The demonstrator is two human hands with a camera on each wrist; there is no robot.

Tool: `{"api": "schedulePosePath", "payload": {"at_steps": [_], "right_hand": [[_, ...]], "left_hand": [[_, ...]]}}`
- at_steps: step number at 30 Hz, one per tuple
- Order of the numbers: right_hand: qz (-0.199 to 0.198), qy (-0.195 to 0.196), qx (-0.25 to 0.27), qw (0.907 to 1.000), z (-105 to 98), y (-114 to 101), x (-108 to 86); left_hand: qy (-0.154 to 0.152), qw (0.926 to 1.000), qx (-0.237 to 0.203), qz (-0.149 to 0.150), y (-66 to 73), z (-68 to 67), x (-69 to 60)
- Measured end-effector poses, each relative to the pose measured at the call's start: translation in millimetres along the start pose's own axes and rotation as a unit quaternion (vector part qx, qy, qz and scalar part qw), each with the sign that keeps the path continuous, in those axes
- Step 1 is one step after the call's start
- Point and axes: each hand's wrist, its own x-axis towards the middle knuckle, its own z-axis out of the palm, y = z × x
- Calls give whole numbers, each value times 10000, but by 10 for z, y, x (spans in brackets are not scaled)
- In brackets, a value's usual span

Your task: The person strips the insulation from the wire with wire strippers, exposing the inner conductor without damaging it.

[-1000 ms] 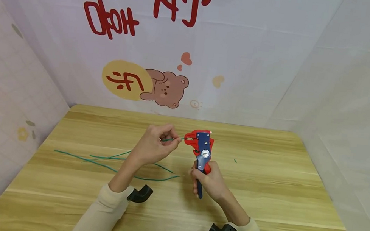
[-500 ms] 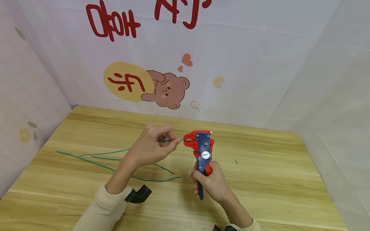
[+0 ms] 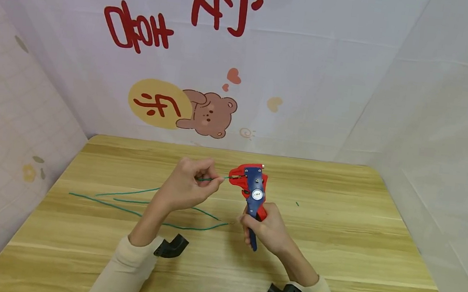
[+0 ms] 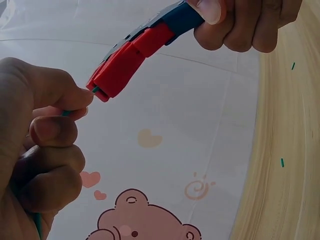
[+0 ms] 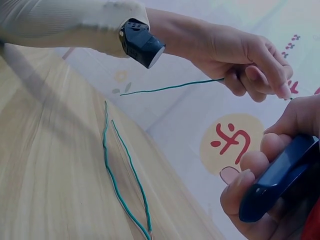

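My left hand [image 3: 188, 186] pinches a thin green wire [image 3: 217, 179] between thumb and forefinger, a little short of the tool's mouth. The wire's near end enters the red nose of a wire stripper [image 3: 255, 184]; what the nose does to it inside is hidden. Behind that hand the wire's long tail [image 5: 170, 87] hangs in the air. My right hand [image 3: 265, 226] grips the stripper's blue and red handles, holding the tool upright above the table. In the left wrist view the stripper's red nose [image 4: 117, 70] almost meets the left fingertips.
Two more green wires, a longer one [image 3: 99, 200] and a shorter one [image 3: 132, 201], lie on the wooden table [image 3: 334, 254], partly behind the left forearm. Small green scraps [image 4: 282, 162] lie to the right. A printed cloth wall [image 3: 311, 77] stands behind the table.
My left hand has drawn slightly left, and the held wire's tail has risen a little. The right hand keeps its grip on the wire stripper, nearly in place. The view shifts slightly.
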Motion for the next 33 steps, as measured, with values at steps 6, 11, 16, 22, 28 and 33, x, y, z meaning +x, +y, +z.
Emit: {"api": "schedulePosePath", "payload": {"at_steps": [6,11,16,22,28,33], "right_hand": [[-5,-52,-13,10000,-4,5,2],[83,-35,-31,10000,-9,9,9],[93,-39,-105,9999,-14,11,6],[215,-22,-133,9997,-15,12,2],[252,-6,-174,9995,-14,11,12],[261,-16,-153,9995,-13,6,15]], "left_hand": [[-51,10000,-31,-12,-8,-18,-13],[-91,9999,-6,-108,-17,-29,-22],[-116,9998,1,-143,-13,-31,-25],[-171,9996,33,-220,9,-43,-26],[-299,9985,14,-462,24,-62,-33],[-334,9977,-36,-597,37,-74,-26]]}}
